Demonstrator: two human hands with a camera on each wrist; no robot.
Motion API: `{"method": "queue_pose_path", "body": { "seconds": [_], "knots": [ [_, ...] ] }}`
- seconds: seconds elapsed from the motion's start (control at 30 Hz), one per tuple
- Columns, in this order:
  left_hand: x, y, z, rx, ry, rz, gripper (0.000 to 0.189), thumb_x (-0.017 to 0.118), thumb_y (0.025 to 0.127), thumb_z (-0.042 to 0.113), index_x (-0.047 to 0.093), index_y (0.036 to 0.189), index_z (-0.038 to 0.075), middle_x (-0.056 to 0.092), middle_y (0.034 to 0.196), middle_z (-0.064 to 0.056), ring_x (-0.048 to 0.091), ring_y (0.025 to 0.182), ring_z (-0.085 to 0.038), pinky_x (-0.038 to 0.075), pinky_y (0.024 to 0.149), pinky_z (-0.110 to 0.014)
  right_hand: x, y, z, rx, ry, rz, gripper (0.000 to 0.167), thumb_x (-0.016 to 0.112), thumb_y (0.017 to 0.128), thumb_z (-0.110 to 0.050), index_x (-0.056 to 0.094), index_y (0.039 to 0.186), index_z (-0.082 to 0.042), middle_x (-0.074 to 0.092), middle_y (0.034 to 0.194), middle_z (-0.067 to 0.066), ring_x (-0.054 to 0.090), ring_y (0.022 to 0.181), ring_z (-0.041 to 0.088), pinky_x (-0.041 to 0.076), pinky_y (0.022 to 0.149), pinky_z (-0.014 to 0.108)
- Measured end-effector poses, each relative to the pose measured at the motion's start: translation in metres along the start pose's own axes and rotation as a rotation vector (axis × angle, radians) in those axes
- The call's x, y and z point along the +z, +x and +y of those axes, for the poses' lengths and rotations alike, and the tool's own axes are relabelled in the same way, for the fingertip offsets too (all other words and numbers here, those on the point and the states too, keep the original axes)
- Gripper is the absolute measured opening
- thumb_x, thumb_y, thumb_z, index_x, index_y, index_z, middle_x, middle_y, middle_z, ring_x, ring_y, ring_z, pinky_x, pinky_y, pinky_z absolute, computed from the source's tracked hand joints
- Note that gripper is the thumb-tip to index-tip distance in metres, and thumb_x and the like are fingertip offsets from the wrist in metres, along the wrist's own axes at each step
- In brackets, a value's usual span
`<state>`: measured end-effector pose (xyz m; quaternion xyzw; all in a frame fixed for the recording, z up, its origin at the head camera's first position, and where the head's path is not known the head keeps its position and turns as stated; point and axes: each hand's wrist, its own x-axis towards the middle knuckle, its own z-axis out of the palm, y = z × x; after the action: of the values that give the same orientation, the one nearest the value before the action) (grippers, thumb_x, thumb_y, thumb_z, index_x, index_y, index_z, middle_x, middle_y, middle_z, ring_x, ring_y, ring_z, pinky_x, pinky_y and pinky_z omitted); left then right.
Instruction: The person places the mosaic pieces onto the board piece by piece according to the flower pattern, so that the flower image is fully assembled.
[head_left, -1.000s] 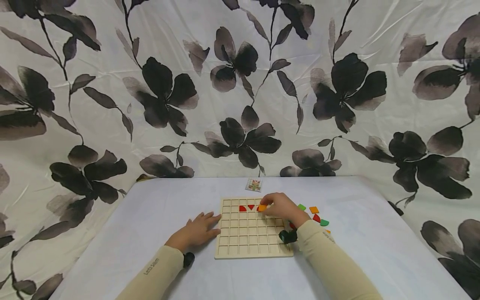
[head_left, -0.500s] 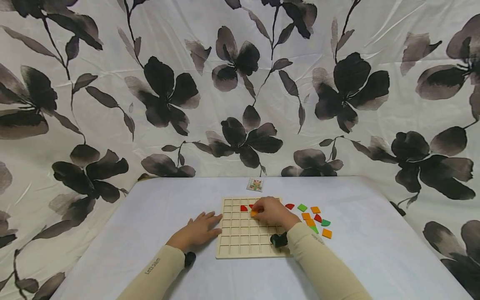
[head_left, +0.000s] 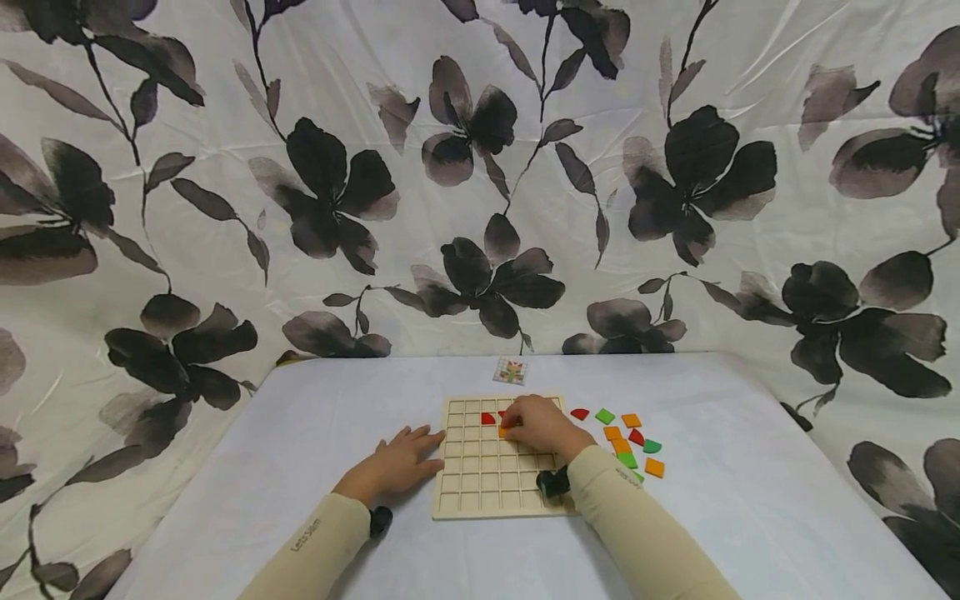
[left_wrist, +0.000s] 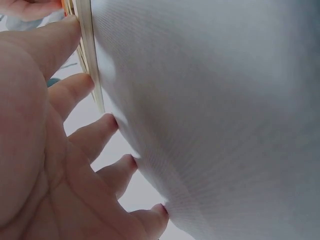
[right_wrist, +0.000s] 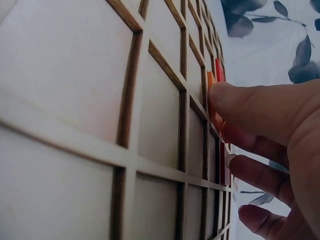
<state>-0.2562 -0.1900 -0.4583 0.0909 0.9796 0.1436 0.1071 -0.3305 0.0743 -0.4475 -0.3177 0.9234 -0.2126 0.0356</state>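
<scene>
On the white table lies a wooden grid board. A red quarter-round tile sits in a cell of an upper row; more red pieces show beside my right hand's fingers in the right wrist view. My right hand pinches an orange square tile at a cell just below that row. The thumb is on the tile's edge, and the fingers partly cover it. My left hand lies with spread fingers on the table, thumb and forefinger touching the board's left edge.
Right of the board lie loose tiles: a red piece, a green square, an orange square and several others. A small patterned card lies behind the board. A floral cloth hangs beyond the table's far edge.
My right hand has carried the orange tile left and slightly toward me, down to a cell below the red pieces. More loose tiles are uncovered at the right. The left hand stays put.
</scene>
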Motion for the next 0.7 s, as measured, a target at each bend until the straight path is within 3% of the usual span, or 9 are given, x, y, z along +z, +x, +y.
{"method": "queue_pose_path", "body": {
  "seconds": [0.2, 0.4, 0.7],
  "knots": [
    [-0.001, -0.001, 0.002, 0.002, -0.004, -0.002, 0.058, 0.054, 0.097, 0.045, 0.041, 0.148, 0.022, 0.036, 0.155, -0.012, 0.025, 0.145, -0.043, 0.018, 0.108, -0.073, -0.004, -0.004, 0.001, 0.005, -0.016, 0.005, 0.015, 0.07, 0.09, -0.024, 0.075, 0.103, -0.017, 0.068, 0.102, -0.004, 0.06, 0.099, 0.018, 0.048, 0.089, 0.037],
    [-0.004, -0.002, 0.003, 0.016, -0.013, 0.002, 0.057, 0.054, 0.097, 0.044, 0.042, 0.148, 0.021, 0.036, 0.155, -0.013, 0.025, 0.145, -0.044, 0.018, 0.108, -0.074, -0.021, -0.017, 0.009, 0.069, -0.007, 0.039, 0.015, 0.068, 0.091, -0.021, 0.075, 0.103, -0.015, 0.068, 0.1, -0.002, 0.061, 0.097, 0.02, 0.049, 0.09, 0.04],
    [-0.001, 0.001, 0.0, 0.025, 0.009, 0.008, 0.059, 0.053, 0.097, 0.046, 0.039, 0.149, 0.022, 0.036, 0.155, -0.012, 0.026, 0.144, -0.044, 0.02, 0.107, -0.074, -0.04, -0.042, 0.041, 0.172, -0.02, 0.042, 0.019, 0.07, 0.09, -0.02, 0.073, 0.108, -0.015, 0.067, 0.102, -0.001, 0.061, 0.097, 0.018, 0.051, 0.087, 0.039]
  ]
}}
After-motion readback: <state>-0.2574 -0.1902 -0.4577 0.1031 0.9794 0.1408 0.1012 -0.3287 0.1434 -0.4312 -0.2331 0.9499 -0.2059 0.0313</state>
